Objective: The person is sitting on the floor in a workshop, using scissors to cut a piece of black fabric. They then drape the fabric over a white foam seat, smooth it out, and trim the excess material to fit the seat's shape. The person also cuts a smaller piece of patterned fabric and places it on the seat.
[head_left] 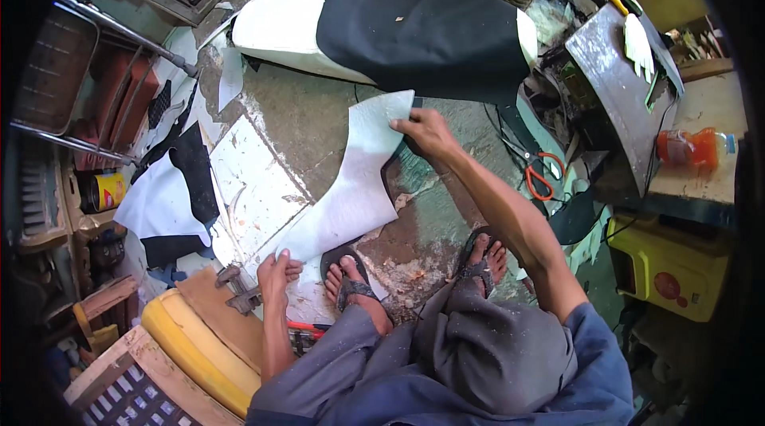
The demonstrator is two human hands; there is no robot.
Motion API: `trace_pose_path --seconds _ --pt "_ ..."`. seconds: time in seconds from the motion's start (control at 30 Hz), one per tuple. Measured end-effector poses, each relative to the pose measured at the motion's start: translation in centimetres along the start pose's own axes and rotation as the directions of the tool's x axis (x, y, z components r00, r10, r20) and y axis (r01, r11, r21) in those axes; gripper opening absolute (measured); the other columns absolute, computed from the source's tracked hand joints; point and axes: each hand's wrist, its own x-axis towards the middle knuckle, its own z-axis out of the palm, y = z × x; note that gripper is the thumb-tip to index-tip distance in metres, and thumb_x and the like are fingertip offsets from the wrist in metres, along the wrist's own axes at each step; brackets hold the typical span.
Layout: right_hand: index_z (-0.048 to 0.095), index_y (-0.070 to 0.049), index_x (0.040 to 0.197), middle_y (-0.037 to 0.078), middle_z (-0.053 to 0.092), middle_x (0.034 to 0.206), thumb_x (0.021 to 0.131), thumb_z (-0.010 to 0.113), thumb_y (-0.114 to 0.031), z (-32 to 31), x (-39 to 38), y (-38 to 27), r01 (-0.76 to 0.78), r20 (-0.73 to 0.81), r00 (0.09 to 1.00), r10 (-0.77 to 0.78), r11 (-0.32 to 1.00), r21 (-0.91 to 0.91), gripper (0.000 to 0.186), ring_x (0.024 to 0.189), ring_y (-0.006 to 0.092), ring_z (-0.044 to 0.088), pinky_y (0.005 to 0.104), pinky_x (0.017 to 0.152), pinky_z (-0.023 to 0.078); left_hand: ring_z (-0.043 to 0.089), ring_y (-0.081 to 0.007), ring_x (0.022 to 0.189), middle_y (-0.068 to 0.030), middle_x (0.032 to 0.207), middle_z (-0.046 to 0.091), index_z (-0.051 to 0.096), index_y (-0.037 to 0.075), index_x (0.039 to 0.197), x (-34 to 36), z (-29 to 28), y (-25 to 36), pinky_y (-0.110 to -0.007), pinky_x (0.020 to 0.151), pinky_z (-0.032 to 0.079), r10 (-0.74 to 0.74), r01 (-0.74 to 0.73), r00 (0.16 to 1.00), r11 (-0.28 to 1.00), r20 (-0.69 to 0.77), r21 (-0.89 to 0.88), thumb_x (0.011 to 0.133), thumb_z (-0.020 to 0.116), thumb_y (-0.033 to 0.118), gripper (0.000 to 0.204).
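I note the white sheet (355, 187) spanning from hand to hand above the floor (295, 107); my judgement is that it could twist or crease if the two ends are drawn unevenly, being supported only there. Thumb and fingers of the right hand (429, 133) pinch its upper corner; its lower-left end meets the left hand (276, 273), whose grip I cannot tell remotely. Farther out: black-and-white seat (398, 39) ahead, orange-handled scissors (531, 174) rightward.

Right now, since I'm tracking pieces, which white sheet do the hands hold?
The curved sheet between left hand and right hand; another white sheet, at left, lies on black material, untouched.
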Motion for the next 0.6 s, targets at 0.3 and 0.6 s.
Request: trace_pose_path --seconds 0.3,0.6 --pt "0.076 -0.006 0.111 0.020 0.075 0.094 0.087 0.072 -0.030 1.4 2.8 2.7 0.050 -0.172 0.982 -0.074 0.989 -0.140 0.034 0.090 0.0347 0.073 0.0427 0.082 0.054 0.053 -0.0124 0.047 -0.0051 0.062 0.061 0.061 0.002 0.092 4.0 1.4 0.5 -0.028 0.045 0.041 0.068 -0.052 0.995 0.978 -0.071 0.201 0.093 0.072 0.025 0.026" --pt "0.071 0.001 0.105 0.025 0.066 0.097 0.084 0.076 -0.030 0.9 1.1 4.9 0.050 -0.299 0.940 -0.166 0.932 -0.358 0.038 0.093 0.0437 0.065 0.0478 0.081 0.051 0.064 -0.0266 0.064 -0.0117 0.075 0.066 0.063 -0.001 0.118 2.4 4.8 2.4 -0.038 0.061 0.051 0.553 -0.252 0.819 0.583 -0.151 0.772 0.088 0.072 0.013 0.035"
